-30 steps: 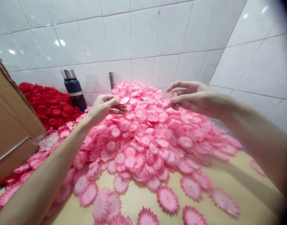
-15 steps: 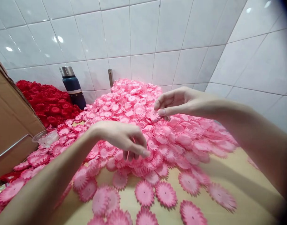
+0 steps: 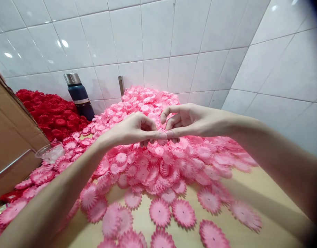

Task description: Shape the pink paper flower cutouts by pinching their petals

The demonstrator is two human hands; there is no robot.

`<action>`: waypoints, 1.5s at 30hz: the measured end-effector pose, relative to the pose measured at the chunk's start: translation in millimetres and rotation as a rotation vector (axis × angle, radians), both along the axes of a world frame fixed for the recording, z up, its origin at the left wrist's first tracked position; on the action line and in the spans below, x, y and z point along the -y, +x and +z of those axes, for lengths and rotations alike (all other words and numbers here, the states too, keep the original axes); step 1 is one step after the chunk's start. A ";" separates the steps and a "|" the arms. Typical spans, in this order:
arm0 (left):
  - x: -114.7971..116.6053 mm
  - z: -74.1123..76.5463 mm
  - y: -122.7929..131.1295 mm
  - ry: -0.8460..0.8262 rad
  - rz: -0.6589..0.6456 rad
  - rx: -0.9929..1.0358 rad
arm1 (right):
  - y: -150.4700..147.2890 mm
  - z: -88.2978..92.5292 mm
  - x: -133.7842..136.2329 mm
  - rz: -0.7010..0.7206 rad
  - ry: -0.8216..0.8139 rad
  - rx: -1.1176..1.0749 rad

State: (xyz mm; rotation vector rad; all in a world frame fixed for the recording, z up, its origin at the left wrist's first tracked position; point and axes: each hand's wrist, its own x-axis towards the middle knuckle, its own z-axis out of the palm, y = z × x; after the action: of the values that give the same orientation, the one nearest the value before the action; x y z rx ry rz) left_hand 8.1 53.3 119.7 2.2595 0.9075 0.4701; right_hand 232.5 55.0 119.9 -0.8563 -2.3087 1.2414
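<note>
My left hand (image 3: 134, 130) and my right hand (image 3: 193, 122) meet in front of the pile, thumb tips touching. Both are closed in a pinch. Between the fingertips shows a sliver of a pink flower-shaped disc (image 3: 162, 130), mostly hidden by the thumbs and hard to tell from the pile behind. Under and behind the hands rises a large heap of pink flower discs (image 3: 145, 165) with jagged edges. Several loose discs, one of them a pink disc (image 3: 184, 213) with a small dark centre hole, lie flat nearer to me.
At the back left stand a dark blue bottle (image 3: 80, 98) with a steel cap and a heap of red flower discs (image 3: 55, 115). A cardboard box (image 3: 13, 137) and a clear plastic bowl (image 3: 51, 153) are on the left. White tiled wall (image 3: 155, 31) bounds the tan table (image 3: 251, 203).
My left hand has risen from the heap's front, and my right hand has come slightly left and down. Their fingertips now meet. The disc seen in the right fingers has turned mostly out of sight.
</note>
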 end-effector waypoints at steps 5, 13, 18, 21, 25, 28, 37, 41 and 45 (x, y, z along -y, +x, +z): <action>-2.0 -0.7 -1.7 0.018 -0.011 -0.031 | -2.4 -1.5 -0.1 0.048 -0.014 -0.020; -3.3 -0.7 -1.2 -0.099 -0.082 0.005 | -2.3 -6.3 -3.7 0.037 0.005 -0.008; -11.3 -5.4 -6.9 -0.124 -0.098 0.000 | -0.3 -7.8 -6.7 0.040 -0.003 -0.020; -14.4 -7.6 -9.1 -0.146 -0.101 -0.014 | -1.0 -7.2 -6.1 0.044 -0.008 -0.010; -13.7 -8.0 -7.0 -0.168 -0.085 -0.005 | -2.4 -6.9 -4.2 0.050 -0.002 0.014; -11.4 -8.2 -3.1 -0.207 -0.075 0.020 | -2.9 -7.1 -3.0 0.060 -0.011 0.033; -19.2 -16.1 -5.7 -0.352 -0.115 0.122 | -2.2 -9.1 -5.0 0.050 -0.008 0.040; -22.0 -17.3 -8.8 -0.381 -0.121 0.158 | -2.0 -9.6 -5.9 0.037 -0.010 0.021; -18.6 -14.2 -7.5 -0.391 -0.093 0.188 | -3.2 -6.3 -3.0 -0.023 -0.003 0.018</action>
State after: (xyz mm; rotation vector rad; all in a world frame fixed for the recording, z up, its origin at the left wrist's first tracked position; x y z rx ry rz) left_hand 0.6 71.9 105.5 1.8592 0.7238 0.4144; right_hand 229.3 58.0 113.5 -0.8962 -2.3052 1.2326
